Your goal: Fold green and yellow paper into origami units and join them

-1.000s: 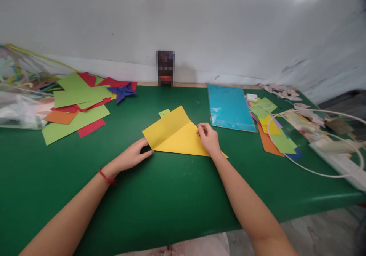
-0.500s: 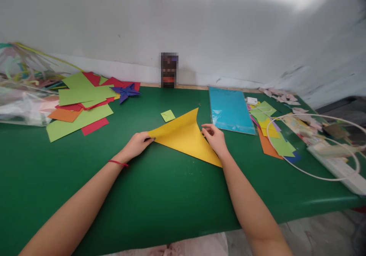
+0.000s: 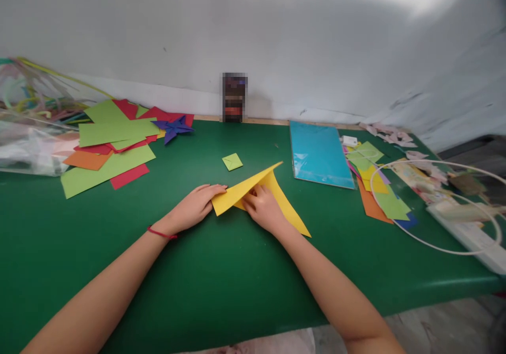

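A yellow sheet of paper [image 3: 237, 192] is bent over in a fold in front of me, with its long lower-right part [image 3: 290, 214] reaching across the table. At the sheet's left end my left hand [image 3: 193, 206] has its fingers close together along the edge, tips on the paper; its thumb is partly hidden. My right hand [image 3: 265, 207] is curled with its fingertips at the paper under the raised flap, where their grip is partly covered. Just beyond the sheet lies a small folded green paper square [image 3: 232, 161].
Coloured paper sheets [image 3: 118, 133] and a blue folded paper star [image 3: 174, 128] lie at the left, near a clear plastic bag [image 3: 31, 148]. A blue packet [image 3: 321, 154], paper pieces [image 3: 383, 193] and a white looped cable [image 3: 430, 246] are at the right. A blurred dark object [image 3: 234, 98] stands by the wall.
My right hand has moved left from the sheet's right side to under its flap. The left edge has folded over towards me, and my left hand has shifted its fingers along it.
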Tool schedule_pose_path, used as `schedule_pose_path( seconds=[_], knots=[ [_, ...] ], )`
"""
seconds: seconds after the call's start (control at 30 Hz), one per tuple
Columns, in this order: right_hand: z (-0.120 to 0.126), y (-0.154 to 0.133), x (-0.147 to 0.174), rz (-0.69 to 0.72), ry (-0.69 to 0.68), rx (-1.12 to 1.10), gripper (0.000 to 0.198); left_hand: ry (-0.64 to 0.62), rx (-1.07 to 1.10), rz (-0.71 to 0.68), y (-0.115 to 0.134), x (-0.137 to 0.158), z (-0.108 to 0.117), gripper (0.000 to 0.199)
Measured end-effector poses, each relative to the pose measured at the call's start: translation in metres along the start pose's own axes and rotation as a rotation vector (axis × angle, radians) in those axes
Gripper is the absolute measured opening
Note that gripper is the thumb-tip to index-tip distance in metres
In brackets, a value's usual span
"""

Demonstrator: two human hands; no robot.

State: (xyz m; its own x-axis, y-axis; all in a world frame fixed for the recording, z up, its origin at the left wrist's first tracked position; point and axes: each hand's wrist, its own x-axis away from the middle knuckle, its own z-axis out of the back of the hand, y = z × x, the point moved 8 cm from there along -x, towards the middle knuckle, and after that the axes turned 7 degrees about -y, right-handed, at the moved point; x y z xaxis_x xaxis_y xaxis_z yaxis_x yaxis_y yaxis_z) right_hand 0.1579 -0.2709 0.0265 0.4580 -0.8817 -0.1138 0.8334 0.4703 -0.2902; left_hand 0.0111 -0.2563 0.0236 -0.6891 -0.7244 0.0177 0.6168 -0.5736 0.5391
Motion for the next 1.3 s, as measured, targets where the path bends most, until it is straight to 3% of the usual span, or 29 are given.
schedule_pose_path(
  seconds=[0.17,0.27,0.37,0.4,0.47,0.5,0.57,0.67,0.77,0.83,1.0,1.07,1.2,1.3],
  knots=[
    [0.002,0.007,0.003,0.033,0.003,-0.139,0.029,-0.147,-0.178,-0.058,0.012,0.009,-0.013,0.059],
    [0.019,0.024,0.012,-0.027,0.031,-0.186,0.026,-0.200,-0.246,-0.078,0.012,0.011,-0.018,0.066],
    [0.069,0.050,0.031,-0.244,0.271,-0.163,0.029,-0.199,-0.263,-0.067,0.011,0.011,-0.017,0.067],
    [0.093,0.050,0.040,-0.291,0.447,-0.137,0.029,-0.196,-0.261,-0.064,0.010,0.011,-0.017,0.068],
    [0.127,0.030,0.052,-0.280,0.682,-0.088,0.031,-0.195,-0.259,-0.063,0.011,0.011,-0.017,0.070],
    [0.131,0.011,0.048,-0.211,0.676,-0.069,0.033,-0.197,-0.262,-0.063,0.011,0.011,-0.018,0.071],
    [0.113,-0.034,0.025,-0.031,0.450,-0.054,0.038,-0.193,-0.275,-0.062,0.010,0.011,-0.019,0.072],
    [0.049,-0.076,-0.005,0.076,0.102,-0.039,0.049,-0.178,-0.300,-0.055,0.009,0.011,-0.019,0.070],
    [-0.009,-0.073,-0.017,-0.029,-0.075,-0.056,0.060,-0.191,-0.316,-0.059,0.010,0.011,-0.021,0.067],
    [-0.029,-0.068,-0.017,-0.036,-0.101,-0.053,0.065,-0.197,-0.320,-0.060,0.010,0.011,-0.021,0.067],
    [-0.031,-0.041,-0.009,-0.104,-0.107,-0.012,0.066,-0.191,-0.292,-0.050,0.010,0.011,-0.019,0.071],
    [-0.025,-0.017,-0.005,-0.171,-0.119,0.015,0.062,-0.188,-0.283,-0.044,0.010,0.011,-0.018,0.071],
    [-0.010,0.052,0.008,-0.458,-0.096,0.079,0.059,-0.204,-0.281,-0.040,0.009,0.012,-0.018,0.070],
    [-0.004,0.079,0.014,-0.555,-0.094,0.093,0.058,-0.209,-0.275,-0.040,0.009,0.012,-0.017,0.070]
  ],
)
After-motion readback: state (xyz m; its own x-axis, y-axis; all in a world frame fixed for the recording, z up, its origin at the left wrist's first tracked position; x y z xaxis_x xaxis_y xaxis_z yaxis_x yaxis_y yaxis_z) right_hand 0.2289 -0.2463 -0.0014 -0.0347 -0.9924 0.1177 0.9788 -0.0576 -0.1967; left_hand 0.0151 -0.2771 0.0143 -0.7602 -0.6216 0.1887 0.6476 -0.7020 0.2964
